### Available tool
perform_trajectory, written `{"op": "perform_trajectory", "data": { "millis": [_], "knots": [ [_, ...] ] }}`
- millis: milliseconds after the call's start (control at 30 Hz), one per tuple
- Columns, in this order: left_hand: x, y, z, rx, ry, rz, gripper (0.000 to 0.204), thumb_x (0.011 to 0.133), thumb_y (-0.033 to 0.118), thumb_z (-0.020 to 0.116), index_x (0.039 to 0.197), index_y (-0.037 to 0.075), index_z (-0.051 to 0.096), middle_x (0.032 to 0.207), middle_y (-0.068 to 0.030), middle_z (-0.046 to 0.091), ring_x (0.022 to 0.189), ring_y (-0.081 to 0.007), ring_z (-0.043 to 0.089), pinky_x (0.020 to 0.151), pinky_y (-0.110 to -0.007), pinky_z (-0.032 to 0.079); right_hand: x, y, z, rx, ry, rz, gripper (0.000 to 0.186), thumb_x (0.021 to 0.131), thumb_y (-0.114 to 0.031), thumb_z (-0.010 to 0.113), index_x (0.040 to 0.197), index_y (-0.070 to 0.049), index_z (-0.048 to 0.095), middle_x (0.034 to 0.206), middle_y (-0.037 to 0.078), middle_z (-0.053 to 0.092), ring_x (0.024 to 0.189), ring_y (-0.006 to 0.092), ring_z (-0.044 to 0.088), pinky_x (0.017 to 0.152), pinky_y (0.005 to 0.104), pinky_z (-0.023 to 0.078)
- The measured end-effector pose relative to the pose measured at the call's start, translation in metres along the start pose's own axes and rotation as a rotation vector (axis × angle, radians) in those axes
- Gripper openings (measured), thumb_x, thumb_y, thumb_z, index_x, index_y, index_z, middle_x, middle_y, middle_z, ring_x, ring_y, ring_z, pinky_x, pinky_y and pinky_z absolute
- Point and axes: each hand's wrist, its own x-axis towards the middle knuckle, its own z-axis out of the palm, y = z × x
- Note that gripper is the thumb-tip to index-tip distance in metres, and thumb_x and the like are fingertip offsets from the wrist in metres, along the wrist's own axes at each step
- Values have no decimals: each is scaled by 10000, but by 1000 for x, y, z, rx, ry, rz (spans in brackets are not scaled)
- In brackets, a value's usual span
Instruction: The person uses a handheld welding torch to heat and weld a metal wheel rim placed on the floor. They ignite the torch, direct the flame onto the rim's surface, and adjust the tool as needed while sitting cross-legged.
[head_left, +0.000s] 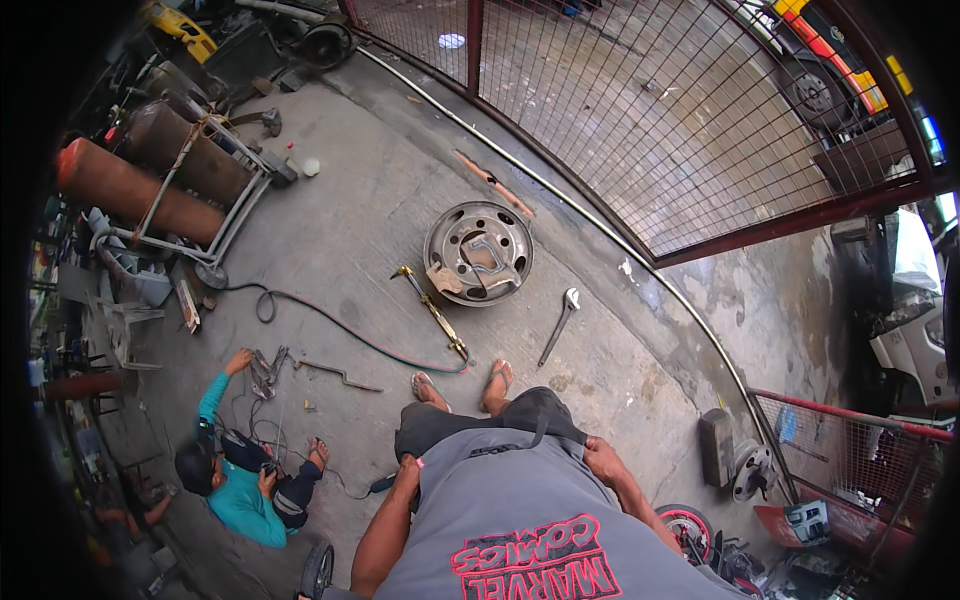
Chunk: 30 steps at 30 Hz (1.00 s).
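Observation:
At the left side of my waist, my left hand (408, 472) is curled against my dark shorts (420, 435), beside the grey shirt (490, 475). On the other side my right hand (602, 460) closes on the edge of the same shorts; its fingertips are partly hidden. In front of my feet lies a brass cutting torch (432, 312) with its hose attached. Beyond it a steel wheel rim (500, 232) lies flat, with a bent metal piece (487, 258) on top. An adjustable wrench (560, 326) rests on the concrete to the right. Neither hand touches these.
A co-worker (245, 490) crouches at left, one hand near a metal clamp-like piece (268, 372). A bent rod (340, 375) lies nearby. Gas cylinders (150, 195) rest on a cart at far left, with the hose (330, 320) crossing the floor. A mesh gate (640, 120) bounds the right.

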Motion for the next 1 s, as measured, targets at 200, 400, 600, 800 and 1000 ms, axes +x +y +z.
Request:
{"op": "perform_trajectory", "data": {
  "millis": [200,400,600,800,1000],
  "knots": [
    [8,4,-42,180,-91,12,424,1021,226,502,1364,-21,540,1425,-261,571,1346,-399,533,1080,-445,445,-13,0,40,-26,128,-150,265,1021,-146,558,1161,-25,747,995,-43,734,864,68,614,819,273,518],
    [-63,206,-162,756,-694,-98,363,970,151,560,1288,-22,589,1362,-259,618,1282,-409,589,1017,-455,496,-28,-32,41,-145,387,75,301,1007,-249,598,1068,23,711,884,87,749,797,185,684,786,362,554],
    [-76,173,-226,1066,-762,306,345,961,106,601,1286,-10,612,1222,-235,698,1189,-426,640,974,-443,529,12,-52,134,-690,105,-76,600,916,-415,725,1380,-43,642,1401,267,606,1201,405,658,1033,450,528],
    [-94,171,-298,696,-504,447,312,949,116,603,1230,-21,602,1047,-300,713,939,-487,686,861,-534,533,-8,-45,167,-581,144,-1,307,965,-237,627,1171,-21,698,1124,235,723,1085,429,676,942,478,527],
    [-21,188,-292,503,-90,257,287,1007,174,600,1208,-24,543,998,-251,738,879,-393,745,782,-463,567,3,-73,134,-670,-459,49,258,963,-250,622,1122,-64,703,1015,175,742,952,381,699,839,475,525]
  ]
}}
